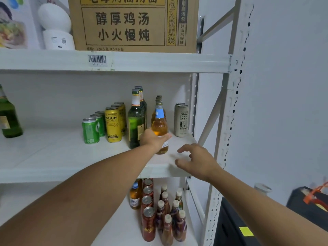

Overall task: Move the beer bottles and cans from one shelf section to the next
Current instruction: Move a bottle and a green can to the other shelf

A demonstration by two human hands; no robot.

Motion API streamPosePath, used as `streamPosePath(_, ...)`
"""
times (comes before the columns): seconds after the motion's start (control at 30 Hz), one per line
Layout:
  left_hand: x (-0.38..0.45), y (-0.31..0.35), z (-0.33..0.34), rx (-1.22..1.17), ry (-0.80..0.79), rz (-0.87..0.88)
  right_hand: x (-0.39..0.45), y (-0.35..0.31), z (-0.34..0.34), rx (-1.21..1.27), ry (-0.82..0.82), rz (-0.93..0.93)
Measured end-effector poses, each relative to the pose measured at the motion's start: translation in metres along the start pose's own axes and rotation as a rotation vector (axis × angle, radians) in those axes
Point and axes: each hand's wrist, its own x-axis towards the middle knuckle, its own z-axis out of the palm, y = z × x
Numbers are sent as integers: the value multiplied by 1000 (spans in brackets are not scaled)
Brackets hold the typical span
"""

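Hands first: right hand (198, 161) hovers loose-fingered over the middle shelf's (71, 157) front edge, gripping nothing; left hand (153, 140) wraps the amber bottle (159, 125) standing there. Behind it stand green bottles (135, 121), yellow cans (112, 124), green cans (90, 130) and grey cans (181, 120).

There is only one camera, and it sits on the person's head. It looks forward and a bit down at a white shelf rack (113, 62), from very close. The middle shelf (53, 157) fills most of the picture. The cardboard box (133, 23) on top is cut off at the top edge. Both arms reach in from the bottom. The wide lens bends the rack's right post (232, 103).
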Motion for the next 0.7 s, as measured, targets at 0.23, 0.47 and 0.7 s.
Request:
streamPosePath(0.23,-8,7,-9,51,35,13,-12,6,-5,3,-2,-7)
streamPosePath(0.47,-31,-2,-53,143,73,190,-6,-6,-5,-41,-6,-36)
streamPosePath(0.7,-42,-53,-174,442,-60,197,24,-70,42,1,-72,-193)
